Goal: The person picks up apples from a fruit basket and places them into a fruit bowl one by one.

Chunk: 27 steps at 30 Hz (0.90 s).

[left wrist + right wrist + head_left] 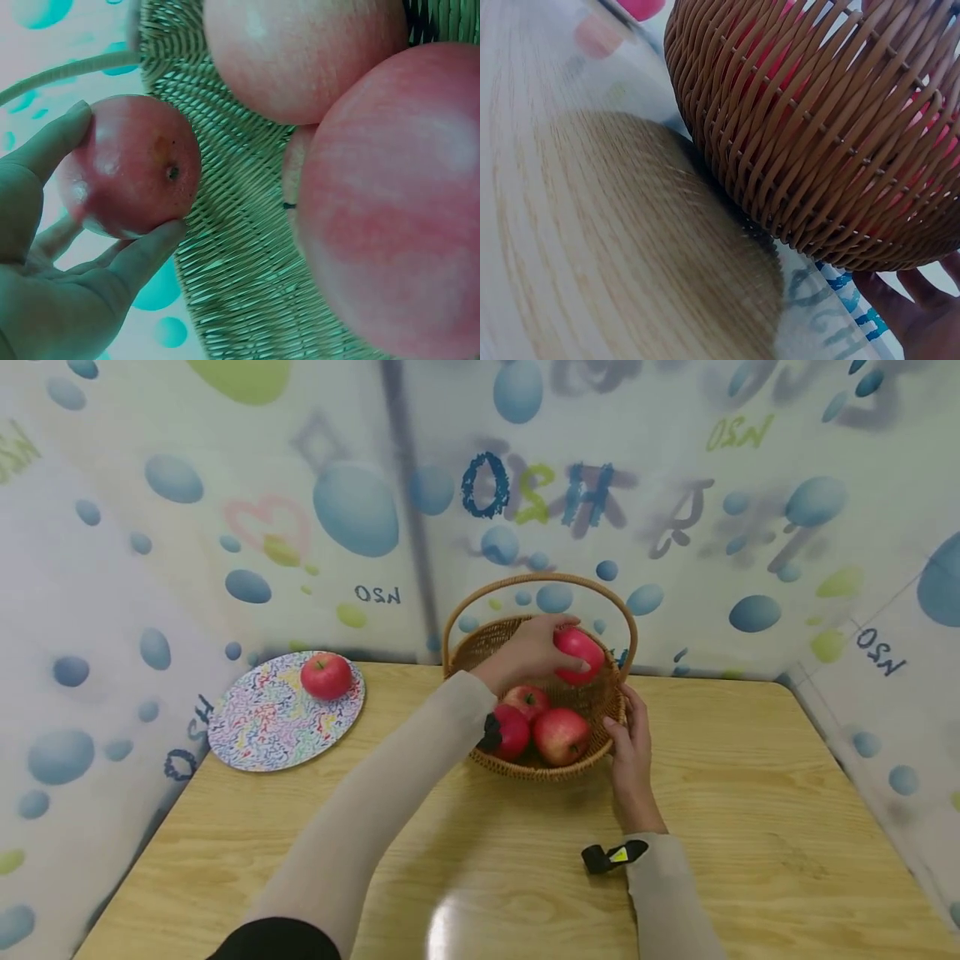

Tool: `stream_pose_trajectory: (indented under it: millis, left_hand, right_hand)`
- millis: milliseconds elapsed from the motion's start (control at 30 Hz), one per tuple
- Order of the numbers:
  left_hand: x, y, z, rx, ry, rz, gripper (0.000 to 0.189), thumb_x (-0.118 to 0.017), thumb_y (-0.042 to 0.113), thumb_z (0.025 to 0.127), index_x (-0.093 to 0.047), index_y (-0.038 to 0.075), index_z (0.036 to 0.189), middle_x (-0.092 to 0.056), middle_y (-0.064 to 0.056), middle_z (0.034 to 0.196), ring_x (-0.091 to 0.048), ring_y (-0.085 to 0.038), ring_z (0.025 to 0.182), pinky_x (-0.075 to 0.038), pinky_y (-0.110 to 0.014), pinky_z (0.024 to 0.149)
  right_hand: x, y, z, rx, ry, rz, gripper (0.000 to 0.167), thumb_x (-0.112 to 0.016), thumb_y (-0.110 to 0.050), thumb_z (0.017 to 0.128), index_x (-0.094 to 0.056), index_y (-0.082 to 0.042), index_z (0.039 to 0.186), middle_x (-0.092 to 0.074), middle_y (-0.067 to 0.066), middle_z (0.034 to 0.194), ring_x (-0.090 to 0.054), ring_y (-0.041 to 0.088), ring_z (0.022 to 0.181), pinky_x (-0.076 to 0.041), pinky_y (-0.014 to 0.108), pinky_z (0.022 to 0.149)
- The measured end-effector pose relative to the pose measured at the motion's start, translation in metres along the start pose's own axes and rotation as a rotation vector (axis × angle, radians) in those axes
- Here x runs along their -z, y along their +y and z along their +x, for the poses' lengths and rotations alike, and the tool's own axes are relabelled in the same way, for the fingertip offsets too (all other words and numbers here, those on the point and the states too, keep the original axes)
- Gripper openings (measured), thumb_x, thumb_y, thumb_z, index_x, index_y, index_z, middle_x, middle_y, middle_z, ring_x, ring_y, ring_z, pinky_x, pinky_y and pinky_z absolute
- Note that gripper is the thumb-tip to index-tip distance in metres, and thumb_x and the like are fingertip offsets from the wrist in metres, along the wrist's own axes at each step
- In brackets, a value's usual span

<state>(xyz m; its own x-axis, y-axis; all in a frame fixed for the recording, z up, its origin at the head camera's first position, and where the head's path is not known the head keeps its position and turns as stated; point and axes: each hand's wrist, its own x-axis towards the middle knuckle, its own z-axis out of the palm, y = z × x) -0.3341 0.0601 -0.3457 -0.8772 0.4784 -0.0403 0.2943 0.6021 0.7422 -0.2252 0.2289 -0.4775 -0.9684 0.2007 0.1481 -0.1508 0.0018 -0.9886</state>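
Observation:
My left hand (528, 652) reaches over the wicker basket (546, 772) and grips a red apple (583, 652) near the basket's back right. In the left wrist view, thumb and fingers go round this apple (135, 169) from the sides. Lower in the basket lie three more apples (562, 737), close together. At the basket's right side my right hand (633, 760) holds the rim, thumb toward me. The right wrist view has the fingers (889, 307) against the woven wall (795, 142); part of this hand is cut off. The basket leans toward me.
A round plate (262, 718) with a colourful squiggle pattern stands at the left back of the wooden table (750, 810), with one red apple (326, 677) on it. The arched basket handle (540, 578) rises behind my left hand. Printed curtains (675, 443) close off the back and sides.

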Motion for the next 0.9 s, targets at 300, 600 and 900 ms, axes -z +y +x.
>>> stream_pose_trajectory:
  millis: [300, 600, 900]
  left_hand:
    - [0.013, 0.003, -0.029, -0.054, 0.081, -0.107, 0.069, -0.081, 0.031, 0.087, -0.049, 0.019, 0.147, -0.058, -0.004, 0.14, -0.061, -0.017, 0.121, -0.056, -0.032, 0.096]
    - [0.024, -0.005, -0.059, -0.104, 0.163, -0.171, 0.066, -0.081, 0.038, 0.085, -0.052, 0.027, 0.143, -0.062, 0.003, 0.131, -0.062, -0.014, 0.116, -0.058, -0.032, 0.092]
    - [0.038, -0.018, -0.086, -0.166, 0.249, -0.225, 0.065, -0.085, 0.033, 0.082, -0.056, 0.026, 0.139, -0.062, 0.0, 0.135, -0.065, -0.019, 0.117, -0.059, -0.035, 0.093]
  right_hand:
    - [-0.002, -0.001, -0.001, 0.004, -0.005, -0.007, 0.056, -0.042, -0.017, 0.103, -0.032, -0.027, 0.157, -0.03, -0.005, 0.165, -0.033, 0.019, 0.149, -0.034, 0.054, 0.118]
    - [-0.003, -0.004, -0.003, -0.008, -0.001, 0.009, 0.055, -0.042, -0.017, 0.104, -0.031, -0.029, 0.157, -0.03, -0.004, 0.165, -0.033, 0.019, 0.148, -0.034, 0.052, 0.118]
    - [-0.004, -0.003, -0.001, 0.042, 0.014, -0.024, 0.057, -0.042, -0.011, 0.102, -0.031, -0.019, 0.157, -0.025, 0.003, 0.167, -0.027, 0.028, 0.153, -0.03, 0.064, 0.119]
